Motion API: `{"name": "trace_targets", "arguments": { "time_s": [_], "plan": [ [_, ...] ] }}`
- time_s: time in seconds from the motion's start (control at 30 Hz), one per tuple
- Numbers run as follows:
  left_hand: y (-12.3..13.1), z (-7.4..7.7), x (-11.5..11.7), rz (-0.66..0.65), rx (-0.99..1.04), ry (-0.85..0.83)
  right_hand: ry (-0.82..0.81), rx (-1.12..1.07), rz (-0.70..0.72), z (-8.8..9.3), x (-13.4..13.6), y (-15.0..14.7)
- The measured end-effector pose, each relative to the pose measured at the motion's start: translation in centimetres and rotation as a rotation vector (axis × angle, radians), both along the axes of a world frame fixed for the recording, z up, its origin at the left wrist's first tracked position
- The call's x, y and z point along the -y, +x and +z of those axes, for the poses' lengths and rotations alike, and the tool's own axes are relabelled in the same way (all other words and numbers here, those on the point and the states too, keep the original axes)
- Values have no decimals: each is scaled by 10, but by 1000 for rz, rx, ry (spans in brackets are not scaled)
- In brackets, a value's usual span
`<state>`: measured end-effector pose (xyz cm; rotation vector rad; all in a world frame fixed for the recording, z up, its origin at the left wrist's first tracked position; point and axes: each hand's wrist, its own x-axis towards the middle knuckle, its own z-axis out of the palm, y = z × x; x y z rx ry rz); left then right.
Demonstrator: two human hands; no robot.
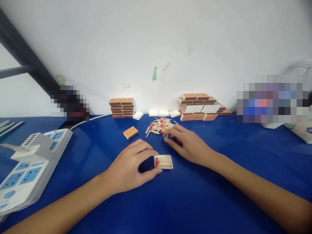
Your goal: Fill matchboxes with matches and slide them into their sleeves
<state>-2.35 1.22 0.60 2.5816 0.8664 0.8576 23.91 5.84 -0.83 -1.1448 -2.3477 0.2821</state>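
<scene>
**Both bare hands low and forward, forearms converging**

The left hand point(131, 167) lies palm-down, fingers curled, thumb and forefinger pinched toward each other. The right hand point(187, 143) reaches further ahead, palm down, fingers spread and extended leftward. Both bare forearms stretch in from the lower corners.

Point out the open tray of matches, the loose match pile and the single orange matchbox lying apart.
open tray of matches point(163, 162): head view, on the sticks lying in the tray.
loose match pile point(159, 125): head view, on the middle of the heap.
single orange matchbox point(130, 132): head view, on its top face.
</scene>
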Motion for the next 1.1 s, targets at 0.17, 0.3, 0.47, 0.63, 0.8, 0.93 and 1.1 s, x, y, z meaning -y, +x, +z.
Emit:
{"name": "trace_targets", "arguments": {
  "time_s": [0.17,0.3,0.47,0.63,0.8,0.93,1.1],
  "plan": [
    [2,-3,-1,2,31,0,12,-72,-389,-1,2,-21],
    [4,-4,-1,-5,79,20,-39,38,-449,-1,3,-27],
    [0,-2,-1,7,75,53,-159,165,-388,3,8,-9],
    [-3,-5,-4,52,27,23,-174,193,-288,13,14,14],
    [-3,-7,-7,94,-13,0,-83,59,-31,27,26,6],
    [-2,-6,-7,85,-10,-13,-91,113,66,25,37,-8],
    [-1,-6,-5,65,2,-1,-126,88,146,20,43,-14]
  ]
}}
